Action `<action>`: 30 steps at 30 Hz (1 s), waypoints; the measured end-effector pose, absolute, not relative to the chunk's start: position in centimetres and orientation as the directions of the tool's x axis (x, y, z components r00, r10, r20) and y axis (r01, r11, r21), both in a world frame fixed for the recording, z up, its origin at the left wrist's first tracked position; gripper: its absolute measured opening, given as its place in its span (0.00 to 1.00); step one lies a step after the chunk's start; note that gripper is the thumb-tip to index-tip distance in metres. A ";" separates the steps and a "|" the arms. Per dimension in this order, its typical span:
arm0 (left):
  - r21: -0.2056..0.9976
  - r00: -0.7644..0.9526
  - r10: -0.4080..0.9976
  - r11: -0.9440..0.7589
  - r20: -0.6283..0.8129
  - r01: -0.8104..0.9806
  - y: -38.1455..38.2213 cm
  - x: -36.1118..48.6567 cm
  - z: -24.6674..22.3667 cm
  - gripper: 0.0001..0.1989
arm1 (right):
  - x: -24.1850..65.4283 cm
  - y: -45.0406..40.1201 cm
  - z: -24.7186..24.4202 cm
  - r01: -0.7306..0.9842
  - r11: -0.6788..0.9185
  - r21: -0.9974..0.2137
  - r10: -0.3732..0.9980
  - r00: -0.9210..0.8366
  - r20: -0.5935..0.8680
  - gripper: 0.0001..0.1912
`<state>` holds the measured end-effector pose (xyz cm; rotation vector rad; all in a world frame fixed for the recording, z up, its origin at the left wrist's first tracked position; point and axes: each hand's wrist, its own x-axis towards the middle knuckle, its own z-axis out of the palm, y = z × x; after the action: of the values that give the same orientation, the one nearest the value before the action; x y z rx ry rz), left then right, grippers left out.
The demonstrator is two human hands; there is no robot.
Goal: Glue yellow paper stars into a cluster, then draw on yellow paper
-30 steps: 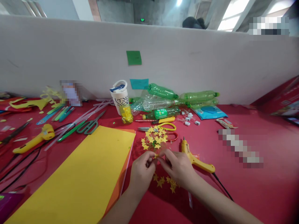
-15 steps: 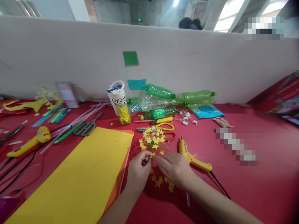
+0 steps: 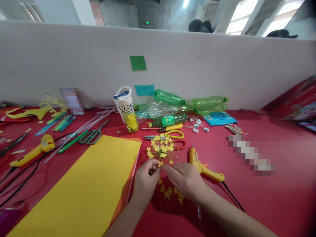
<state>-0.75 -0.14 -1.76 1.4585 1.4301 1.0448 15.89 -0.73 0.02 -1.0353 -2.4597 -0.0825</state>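
left hand (image 3: 147,175) pinches yellow star (image 3: 160,164); green bottle label (image 3: 168,121) unreadably small

Handicraft workshop set within a larger interior. A red counter (image 3: 283,194) carries typical craft tools, namely yellow glue guns (image 3: 195,156), scissors (image 3: 92,135) and a yellow-handled cutter (image 3: 175,126), together with working materials: coloured sheets (image 3: 81,184), cut-out yellow stars (image 3: 168,192) and green plastic bottles (image 3: 170,97). A pale partition (image 3: 197,65) bounds the station at the rear; above it appear grey walls (image 3: 118,16), bright windows (image 3: 242,16) and a lit green sign (image 3: 147,22).
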 end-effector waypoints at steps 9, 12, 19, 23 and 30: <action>0.868 0.018 0.995 -0.092 0.096 0.489 -0.6 -0.9 -1.4 0.09 | 16.4 -0.3 0.9 0.754 0.586 -0.296 0.787 -0.444 0.427 0.13; 0.849 0.034 0.993 -0.114 0.113 0.516 -0.6 -1.0 -1.4 0.09 | 16.6 -0.4 1.0 0.759 0.585 -0.285 0.783 -0.437 0.443 0.13; 0.855 0.002 0.990 -0.125 0.144 0.504 -0.7 -1.3 -1.6 0.07 | 18.0 -0.1 4.0 0.772 0.508 -0.382 0.834 -0.332 0.440 0.12; 0.862 -0.001 0.989 -0.131 0.150 0.489 -0.9 -1.6 -1.2 0.05 | 19.7 0.0 6.0 0.821 0.415 -0.393 0.903 -0.316 0.293 0.10; 0.780 0.089 0.982 -0.189 0.169 0.597 -1.5 -1.3 -0.8 0.02 | 20.2 -1.6 4.2 0.857 0.460 -0.232 0.888 -0.441 0.132 0.06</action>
<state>-1.27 -1.45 -0.79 1.8447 1.5484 0.9487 20.23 -1.64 4.21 -1.5083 -2.4759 0.1918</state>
